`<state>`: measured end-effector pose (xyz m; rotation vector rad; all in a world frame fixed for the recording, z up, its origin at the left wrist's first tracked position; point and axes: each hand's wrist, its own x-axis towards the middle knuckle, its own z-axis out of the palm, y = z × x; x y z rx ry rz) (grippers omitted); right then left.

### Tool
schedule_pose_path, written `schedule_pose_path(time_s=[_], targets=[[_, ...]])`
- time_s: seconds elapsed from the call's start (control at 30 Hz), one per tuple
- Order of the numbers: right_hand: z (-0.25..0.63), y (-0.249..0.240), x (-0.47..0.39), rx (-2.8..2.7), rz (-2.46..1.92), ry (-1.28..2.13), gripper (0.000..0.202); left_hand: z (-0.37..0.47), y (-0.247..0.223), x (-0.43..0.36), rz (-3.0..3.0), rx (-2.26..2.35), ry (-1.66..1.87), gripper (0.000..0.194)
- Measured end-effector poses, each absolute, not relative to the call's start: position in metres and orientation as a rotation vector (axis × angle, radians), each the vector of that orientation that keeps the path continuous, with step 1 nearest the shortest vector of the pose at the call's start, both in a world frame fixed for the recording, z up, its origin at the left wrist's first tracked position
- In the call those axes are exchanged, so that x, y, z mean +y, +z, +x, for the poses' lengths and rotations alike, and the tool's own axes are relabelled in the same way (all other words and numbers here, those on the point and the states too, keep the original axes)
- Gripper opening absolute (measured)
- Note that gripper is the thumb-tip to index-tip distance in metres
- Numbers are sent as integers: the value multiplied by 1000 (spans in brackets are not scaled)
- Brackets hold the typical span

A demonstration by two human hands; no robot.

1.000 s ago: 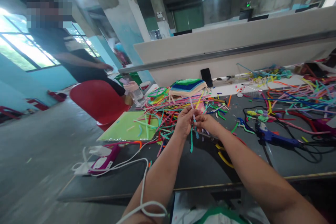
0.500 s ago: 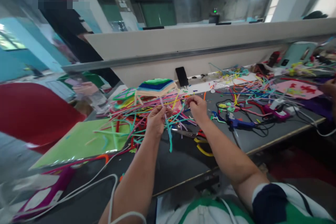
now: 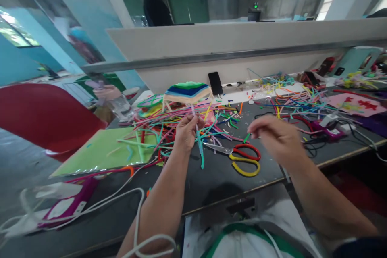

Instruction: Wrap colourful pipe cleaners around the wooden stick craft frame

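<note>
My left hand (image 3: 186,132) pinches a thin pipe-cleaner piece (image 3: 200,151), lilac above and turquoise at its lower end. My right hand (image 3: 276,139) is over the table to the right, blurred, with thumb and fingertips together around a short green piece (image 3: 247,137). Between the hands lie scissors (image 3: 234,151) with one red and one yellow handle, blades pointing left. A tangle of coloured pipe cleaners (image 3: 163,129) spreads behind my left hand. Beyond it stands a striped green, blue and cream piece (image 3: 189,92).
A green sheet (image 3: 102,151) lies on the left, near a purple power strip (image 3: 71,201) with white cables. A phone (image 3: 215,83) leans against the divider. A pink sheet (image 3: 356,105) is at the right. Behind the divider stands a person (image 3: 157,6).
My right hand has moved right, uncovering the scissors' handles, and now has the green piece at its fingertips. The view has shifted slightly. The person behind the divider appears farther right.
</note>
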<state>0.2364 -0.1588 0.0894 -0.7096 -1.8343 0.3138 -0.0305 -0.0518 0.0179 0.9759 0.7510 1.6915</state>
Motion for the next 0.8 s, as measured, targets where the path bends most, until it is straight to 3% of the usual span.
schedule_pose_path(time_s=[0.17, 0.27, 0.57, 0.8], targets=[[230, -2, -134, -2420, -1216, 185, 34, -28, 22, -58, 948, 727, 1637, 27], [235, -27, -126, -2531, -1415, 191, 40, -25, 26, -62, 952, 681, 1592, 27], [241, -8, -115, -2593, -1284, 616, 56, -24, 32, -68, 1020, 608, 1533, 23], [273, 8, -116, -2172, -1271, 1417, 59, -19, 34, -72, 1081, 686, 1535, 24]])
